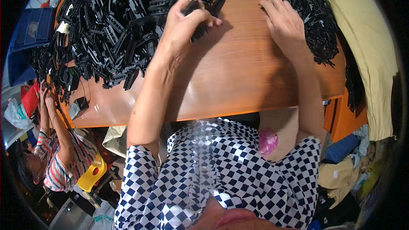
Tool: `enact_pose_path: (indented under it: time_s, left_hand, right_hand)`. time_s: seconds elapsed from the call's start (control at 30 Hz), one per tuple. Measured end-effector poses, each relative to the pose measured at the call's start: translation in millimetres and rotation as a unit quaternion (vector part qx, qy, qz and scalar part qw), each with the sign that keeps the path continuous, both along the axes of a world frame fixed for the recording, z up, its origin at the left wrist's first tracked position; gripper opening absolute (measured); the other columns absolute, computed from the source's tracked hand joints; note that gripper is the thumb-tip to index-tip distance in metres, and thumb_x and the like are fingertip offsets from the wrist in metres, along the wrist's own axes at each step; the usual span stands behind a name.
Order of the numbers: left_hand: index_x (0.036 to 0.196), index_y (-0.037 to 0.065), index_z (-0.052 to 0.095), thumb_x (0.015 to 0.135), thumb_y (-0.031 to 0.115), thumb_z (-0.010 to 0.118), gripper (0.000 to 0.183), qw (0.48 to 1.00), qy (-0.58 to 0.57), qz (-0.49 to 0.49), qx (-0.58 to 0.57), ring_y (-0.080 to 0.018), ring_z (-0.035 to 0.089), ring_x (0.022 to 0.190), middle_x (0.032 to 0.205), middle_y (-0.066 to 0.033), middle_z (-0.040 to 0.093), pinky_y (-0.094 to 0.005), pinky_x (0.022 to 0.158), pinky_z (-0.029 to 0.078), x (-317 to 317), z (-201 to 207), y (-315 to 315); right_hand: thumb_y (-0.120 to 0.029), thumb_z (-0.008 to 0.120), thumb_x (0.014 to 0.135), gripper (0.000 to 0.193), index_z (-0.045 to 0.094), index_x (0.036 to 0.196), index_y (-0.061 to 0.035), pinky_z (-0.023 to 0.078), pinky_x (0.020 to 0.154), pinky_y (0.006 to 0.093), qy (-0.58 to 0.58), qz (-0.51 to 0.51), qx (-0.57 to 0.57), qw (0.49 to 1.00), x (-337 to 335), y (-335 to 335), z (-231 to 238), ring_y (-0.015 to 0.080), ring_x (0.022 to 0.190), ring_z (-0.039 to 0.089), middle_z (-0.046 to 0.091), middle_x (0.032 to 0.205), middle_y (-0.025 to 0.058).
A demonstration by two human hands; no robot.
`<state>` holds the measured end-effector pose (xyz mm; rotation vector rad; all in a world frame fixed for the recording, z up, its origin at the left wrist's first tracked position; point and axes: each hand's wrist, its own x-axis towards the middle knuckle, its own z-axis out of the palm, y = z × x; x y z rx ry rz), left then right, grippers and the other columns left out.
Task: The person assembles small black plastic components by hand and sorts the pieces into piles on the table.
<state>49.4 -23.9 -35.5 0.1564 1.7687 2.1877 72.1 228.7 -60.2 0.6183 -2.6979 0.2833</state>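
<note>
Brown wooden table (pixel 238 81) fills the middle of the frame, heaped at upper left with a big pile of black plastic parts (pixel 119 21) and at upper right with a smaller pile (pixel 306 8). From my remote station I see the left hand (pixel 187 21) clenched around a few black parts (pixel 197 17) at the big pile's edge. The right hand (pixel 283 19) lies flat and released, fingers spread on the smaller pile. At lower left, another person in a striped shirt (pixel 64 157) works beside a yellow stool (pixel 91 174).
</note>
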Motion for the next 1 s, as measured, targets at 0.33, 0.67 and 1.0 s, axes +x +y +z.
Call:
enact_pose_path:
  time_s: [0.33, 0.67, 1.0]
  left_hand:
    - [0.103, 0.012, 0.066, 0.081, 0.013, 0.059, 0.023, 0.428, 0.544, -0.221, -0.687, -0.0250, 0.065, 0.094, 0.099, -0.0118, 0.064, -0.0345, 0.075, 0.053, -47.4, 10.7, 48.3]
    - [0.104, 0.014, 0.064, 0.083, 0.022, 0.060, 0.023, 0.596, 0.525, -0.174, -0.582, -0.0262, 0.066, 0.087, 0.095, -0.0054, 0.068, -0.0359, 0.072, 0.052, -52.5, 22.8, 34.0]
    - [0.103, 0.006, 0.060, 0.089, 0.018, 0.062, 0.019, 0.996, -0.022, -0.002, 0.085, -0.0151, 0.066, 0.077, 0.093, -0.0048, 0.066, -0.0236, 0.054, 0.050, 52.5, 18.0, 30.8]
  right_hand:
    - [-0.001, 0.055, 0.079, 0.029, 0.056, 0.107, -0.0067, 0.049, 0.074, 0.0345, -0.031, 0.027, 0.002, 0.999, -21.8, -3.8, -3.4, 0.0279, 0.086, 0.058, 0.055, 0.099, 0.0128]
    - [-0.004, 0.060, 0.087, 0.009, 0.058, 0.094, 0.0026, 0.047, 0.070, 0.0215, -0.170, -0.083, -0.590, 0.785, 28.1, -10.8, -22.8, 0.0092, 0.080, 0.060, 0.065, 0.089, 0.0071]
    - [0.004, 0.061, 0.086, 0.014, 0.055, 0.098, 0.0040, 0.054, 0.071, 0.0231, 0.070, -0.023, -0.693, 0.717, 70.9, -112.3, 24.7, 0.0136, 0.079, 0.063, 0.064, 0.097, 0.0118]
